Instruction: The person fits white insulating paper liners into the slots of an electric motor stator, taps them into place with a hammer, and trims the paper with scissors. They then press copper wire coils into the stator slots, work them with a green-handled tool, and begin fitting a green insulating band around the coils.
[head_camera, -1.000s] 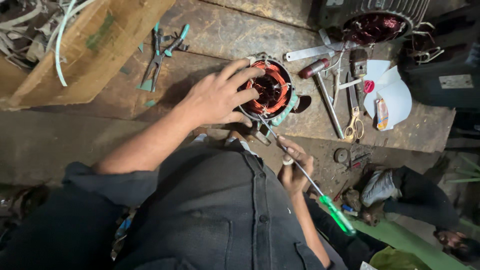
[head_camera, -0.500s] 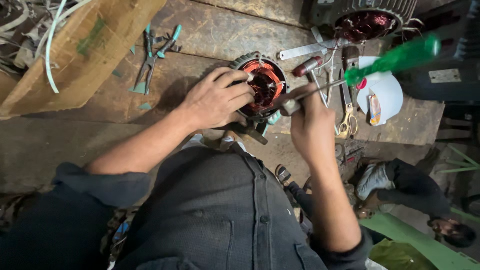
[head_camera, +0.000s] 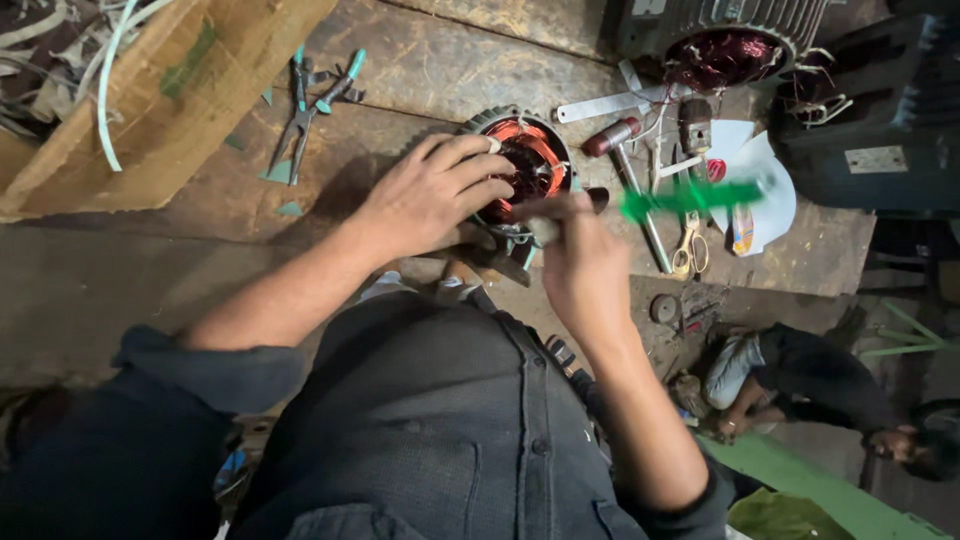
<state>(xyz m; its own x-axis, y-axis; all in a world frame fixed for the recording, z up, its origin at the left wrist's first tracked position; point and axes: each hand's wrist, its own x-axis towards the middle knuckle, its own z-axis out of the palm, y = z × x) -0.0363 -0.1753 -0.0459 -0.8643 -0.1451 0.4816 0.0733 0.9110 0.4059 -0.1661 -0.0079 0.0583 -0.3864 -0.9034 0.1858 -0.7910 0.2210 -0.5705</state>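
Left hand steadies 1 stator; right hand grips 1 screwdriver.

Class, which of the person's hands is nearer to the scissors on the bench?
Right. The right hand grips a green-handled screwdriver just beside the scissors; the left hand rests on the motor stator, farther off.

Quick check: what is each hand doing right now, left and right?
Left hand: open, fingers spread on the motor stator.
Right hand: closed around the green-handled screwdriver.
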